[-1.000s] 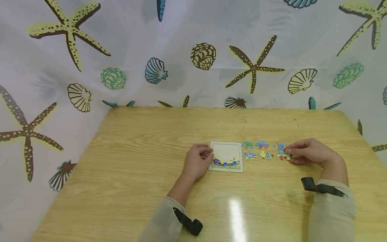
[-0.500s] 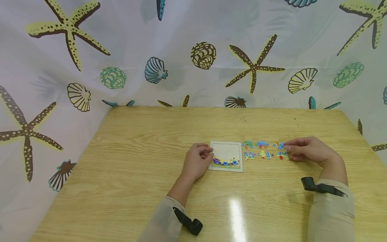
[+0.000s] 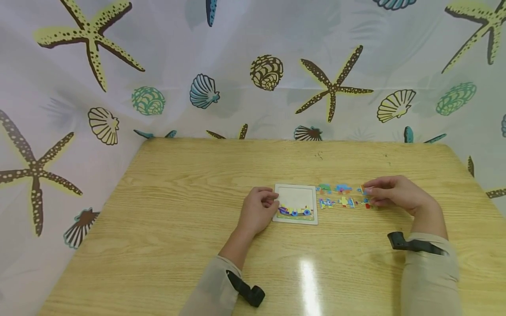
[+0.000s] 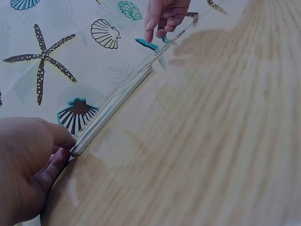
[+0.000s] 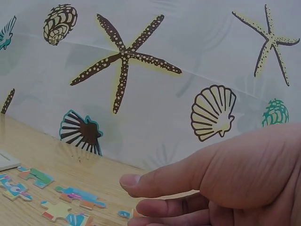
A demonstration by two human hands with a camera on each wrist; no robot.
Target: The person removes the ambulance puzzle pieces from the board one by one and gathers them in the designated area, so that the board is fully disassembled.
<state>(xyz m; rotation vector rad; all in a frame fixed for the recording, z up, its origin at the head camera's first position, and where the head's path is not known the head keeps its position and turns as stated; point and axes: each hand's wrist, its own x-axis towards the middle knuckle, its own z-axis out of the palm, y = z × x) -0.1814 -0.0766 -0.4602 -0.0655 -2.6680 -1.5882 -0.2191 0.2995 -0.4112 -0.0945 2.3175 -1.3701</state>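
A square puzzle board (image 3: 294, 196) with a pale frame lies flat on the table. A joined row of pieces, a colourful vehicle picture (image 3: 294, 212), fills its lower part. My left hand (image 3: 256, 211) holds the board's left edge between thumb and fingers, and in the left wrist view the board's edge (image 4: 113, 107) meets those fingertips. My right hand (image 3: 401, 196) hovers over the right end of the loose puzzle pieces (image 3: 346, 202), partly hiding the last ones. In the right wrist view its thumb (image 5: 160, 182) and fingers are apart, with nothing seen between them.
The loose pieces lie in two rows to the board's right, among them a green and blue one (image 3: 325, 189) and a blue one (image 3: 343, 188). A shell-and-starfish curtain (image 3: 237, 101) hangs behind the wooden table (image 3: 189, 175).
My right hand has shifted a little left over the rightmost loose pieces, covering more of them. The left hand and the board stay in place.
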